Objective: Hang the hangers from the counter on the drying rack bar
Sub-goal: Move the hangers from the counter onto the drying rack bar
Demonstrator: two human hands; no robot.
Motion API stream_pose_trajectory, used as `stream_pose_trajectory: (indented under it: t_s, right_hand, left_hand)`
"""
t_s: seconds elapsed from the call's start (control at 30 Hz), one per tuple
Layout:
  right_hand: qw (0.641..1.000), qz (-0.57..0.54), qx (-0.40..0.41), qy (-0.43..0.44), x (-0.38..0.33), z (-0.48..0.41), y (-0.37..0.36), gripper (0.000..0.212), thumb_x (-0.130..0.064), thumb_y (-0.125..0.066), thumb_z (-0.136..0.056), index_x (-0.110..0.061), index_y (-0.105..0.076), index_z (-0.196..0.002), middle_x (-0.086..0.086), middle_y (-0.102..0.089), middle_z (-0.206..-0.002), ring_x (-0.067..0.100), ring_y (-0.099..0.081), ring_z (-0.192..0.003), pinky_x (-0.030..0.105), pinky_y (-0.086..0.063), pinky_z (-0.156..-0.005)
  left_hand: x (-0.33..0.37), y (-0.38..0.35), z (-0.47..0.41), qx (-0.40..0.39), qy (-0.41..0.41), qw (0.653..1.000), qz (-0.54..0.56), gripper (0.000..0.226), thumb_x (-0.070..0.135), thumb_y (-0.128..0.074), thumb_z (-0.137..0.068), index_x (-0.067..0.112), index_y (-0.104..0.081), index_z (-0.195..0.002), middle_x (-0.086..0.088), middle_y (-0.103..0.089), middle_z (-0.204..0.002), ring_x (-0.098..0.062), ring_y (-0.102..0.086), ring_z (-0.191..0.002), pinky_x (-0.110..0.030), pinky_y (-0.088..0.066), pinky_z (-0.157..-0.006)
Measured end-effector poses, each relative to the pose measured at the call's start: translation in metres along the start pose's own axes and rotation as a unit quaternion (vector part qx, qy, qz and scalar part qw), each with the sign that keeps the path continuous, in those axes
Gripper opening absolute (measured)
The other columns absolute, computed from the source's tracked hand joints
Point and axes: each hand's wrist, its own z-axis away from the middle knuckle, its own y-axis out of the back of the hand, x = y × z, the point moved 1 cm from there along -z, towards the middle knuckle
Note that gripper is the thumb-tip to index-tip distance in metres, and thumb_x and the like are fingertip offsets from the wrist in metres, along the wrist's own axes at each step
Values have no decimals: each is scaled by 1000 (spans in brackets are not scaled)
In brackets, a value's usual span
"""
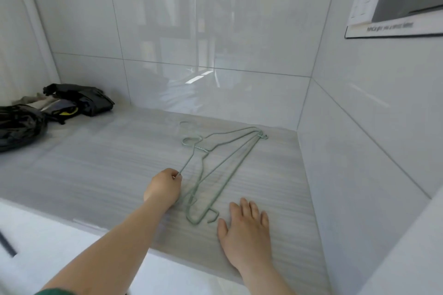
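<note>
In the head view, the left hand [164, 189] reaches forward on a bare, outstretched forearm, knuckles up. Its fingers curl in and, with the thumb, pinch a thin wire of the green hangers [201, 148] at its near left end. The right hand [247, 230] lies palm down on the grey counter [107, 163], to the right of the pinch and nearer the person. Its fingers are straight and slightly spread, and it holds nothing. Its fingertips stop just short of the near end of the hangers.

The hangers lie flat on the counter in an overlapping bundle that runs from the pinch away and to the right, towards the corner of the tiled wall [215, 31]. At least two can be counted, but the wires cross so much that the exact number cannot be told. One hook curls just beyond the pinch.

Far to the left of the pinch, against the wall, sit two dark bags [79, 100]. High up to the right, one poster [395, 7] hangs on the side wall.
</note>
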Motion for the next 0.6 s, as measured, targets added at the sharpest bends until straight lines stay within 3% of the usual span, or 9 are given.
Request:
stream_pose_trajectory:
  t_s: [0.07, 0.13, 0.2, 0.27, 0.3, 0.37, 0.4, 0.5, 0.6]
  right_hand:
    - [1000, -7, 5, 0, 0, -2, 0, 50, -44, -33, -60, -18, -74, -68, 5, -74, -79, 23, -72, -73, 42, -56, -61]
    - [1000, -1, 20, 0, -1, -3, -2, 50, -44, -32, -60, -17, -74, -68, 5, -74, -79, 24, -72, -73, 43, -56, -60]
    - [1000, -4, 20, 0, -1, 0, 6, 57, -45, -26, -63, -16, -73, -79, 9, -73, -93, 27, -70, -86, 47, -55, -71]
    - [1000, -8, -13, 14, -1, 1, 9, 80, -49, -5, -66, -16, -57, -118, 13, -50, -136, 28, -45, -127, 49, -33, -104]
    - [999, 2, -24, 26, 2, 0, 10, 82, -50, 1, -71, -18, -43, -132, 9, -31, -149, 24, -26, -138, 45, -18, -112]
    - [999, -13, -36, 23, 4, 1, 11, 61, -49, -11, -89, -19, -30, -139, 3, -17, -154, 19, -11, -142, 40, -7, -115]
    - [999, -18, -36, 25, 4, 2, 14, 57, -48, -17, -92, -19, -30, -139, 2, -18, -154, 19, -12, -142, 39, -7, -114]
    - [998, -55, -7, 20, 2, 9, 18, 79, -54, -3, -75, -18, -30, -140, 3, -28, -150, 19, -24, -138, 35, -16, -112]
    - [983, -179, 30, -33, -2, 15, 30, 54, -38, -27, -92, -13, -31, -139, 7, -36, -145, 24, -38, -130, 31, -28, -104]
  left_hand:
    - [-1, 6, 4, 12, -10, 994, 105, 22, 17, -39, -95, 6, -55, -106, -4, -62, -74, -18, -62, -49, -27, -42, -55]
    - [-2, 13, 10, 23, -21, 987, 156, 14, 16, -38, -96, 10, -49, -101, 3, -58, -65, -5, -52, -28, -26, -39, -50]
    - [0, 22, 18, 24, -44, 985, 166, 10, 16, -38, -96, 13, -46, -100, 5, -59, -65, -2, -50, -26, -27, -40, -49]
    - [2, 34, 30, 23, -58, 983, 172, 9, 17, -39, -96, 13, -46, -100, 5, -61, -67, -5, -54, -30, -27, -41, -48]
    - [2, 41, 37, 25, -62, 983, 173, 8, 17, -40, -96, 14, -46, -100, 5, -62, -67, -10, -58, -36, -27, -42, -48]
    - [-1, 57, 53, 34, -66, 983, 170, 10, 18, -41, -95, 14, -48, -101, 4, -63, -70, -18, -60, -48, -28, -43, -49]
    - [-4, 66, 61, 38, -68, 983, 166, 10, 18, -41, -95, 14, -49, -100, 4, -64, -71, -19, -61, -50, -27, -43, -49]
    - [-14, 95, 91, 62, -79, 984, 144, 10, 19, -43, -94, 19, -52, -90, 7, -65, -71, -8, -60, -41, -24, -45, -51]
    - [-28, 125, 127, 115, -93, 984, 94, 22, 19, -45, -93, 32, -48, -76, 11, -65, -70, -8, -60, -44, -32, -50, -62]
